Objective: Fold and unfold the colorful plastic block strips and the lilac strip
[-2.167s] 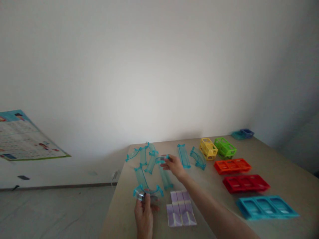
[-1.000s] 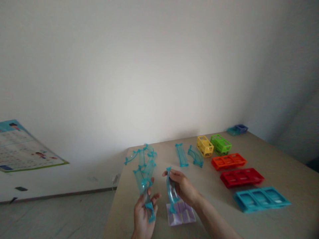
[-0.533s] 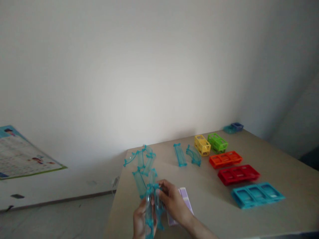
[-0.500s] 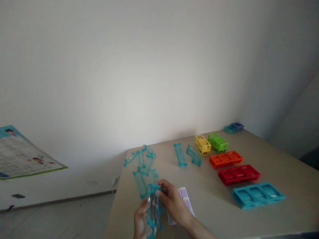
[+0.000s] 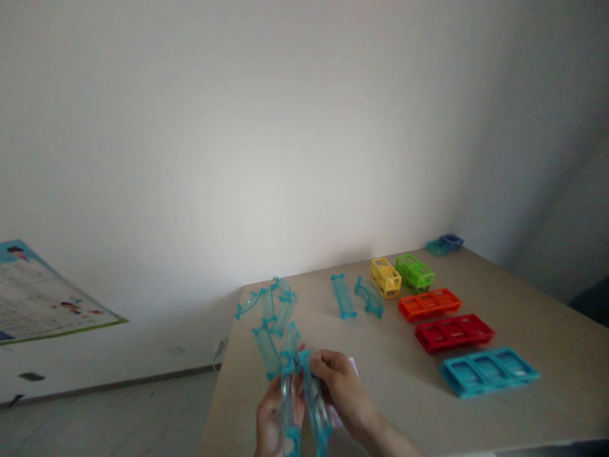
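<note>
My left hand [image 5: 272, 412] is closed round a translucent teal track piece [image 5: 287, 406], held on end near the table's front left. Beside it, a second teal track piece [image 5: 311, 397] is gripped by my right hand [image 5: 340, 384], its thumb and fingers on the upper end. The tops of the two pieces are close together; whether they touch I cannot tell. Just beyond the hands lies another teal track piece [image 5: 266, 351], with several more teal pieces [image 5: 285, 313] farther back. A lilac box-like object [image 5: 335, 417] is mostly hidden behind my right hand.
On the table [image 5: 399, 387], a straight track [image 5: 343, 296] and a curved track [image 5: 368, 297] lie near the wall. To their right are yellow [image 5: 386, 278], green [image 5: 415, 273], orange [image 5: 429, 304], red [image 5: 455, 333] and blue [image 5: 489, 372] frames. Blue items [image 5: 445, 244] sit in the far corner.
My right hand has shifted slightly right, and its track piece has swung out from the left one, widening the gap at the lower ends. More of the lilac object is now covered.
</note>
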Demonstrator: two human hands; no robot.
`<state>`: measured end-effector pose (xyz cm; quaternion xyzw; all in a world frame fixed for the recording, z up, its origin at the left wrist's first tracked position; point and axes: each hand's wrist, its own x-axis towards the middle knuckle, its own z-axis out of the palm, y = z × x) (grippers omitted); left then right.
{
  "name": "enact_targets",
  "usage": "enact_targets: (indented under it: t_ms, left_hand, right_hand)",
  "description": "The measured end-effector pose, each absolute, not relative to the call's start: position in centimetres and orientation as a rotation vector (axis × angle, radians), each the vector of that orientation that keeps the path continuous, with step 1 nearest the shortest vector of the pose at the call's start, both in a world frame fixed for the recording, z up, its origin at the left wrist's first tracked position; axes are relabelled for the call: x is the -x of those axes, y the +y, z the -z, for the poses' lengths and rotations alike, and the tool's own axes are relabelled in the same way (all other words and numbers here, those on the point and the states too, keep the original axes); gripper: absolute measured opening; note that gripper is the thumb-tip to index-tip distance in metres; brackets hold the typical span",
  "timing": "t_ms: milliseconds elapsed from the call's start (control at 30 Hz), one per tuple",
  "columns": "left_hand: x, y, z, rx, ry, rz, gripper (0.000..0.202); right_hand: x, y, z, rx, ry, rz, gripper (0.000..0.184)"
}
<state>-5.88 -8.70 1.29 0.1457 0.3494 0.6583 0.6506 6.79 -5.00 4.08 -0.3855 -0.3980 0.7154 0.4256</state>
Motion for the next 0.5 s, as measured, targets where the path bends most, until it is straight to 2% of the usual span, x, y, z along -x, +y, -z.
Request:
enact_targets:
  t_ms: [100,233,400,500]
  left_hand:
    - [5.9,-8.6,-1.8,-0.415,0.651,-1.455,0.031]
    - [6.0,-8.4,-2.2,-0.507,0.500,-1.430,0.031]
    - [6.6,-7.3,-0.9,-0.472,0.442,-1.387,0.033]
    - [6.9,-6.7,-0.1,-0.393,0.417,-1.342,0.033]
  right_hand:
    - [-7.2,-5.2,-4.1,0.893,-0.796,-1.905,0.044]
    - [-8.4,-5.5,-4.5,0.820,-0.551,-1.860,0.040]
    - [-10.0,-5.8,-5.5,0.772,-0.475,-1.819,0.067]
    - [-10.7,-6.2,-5.8,0.748,-0.470,-1.822,0.057]
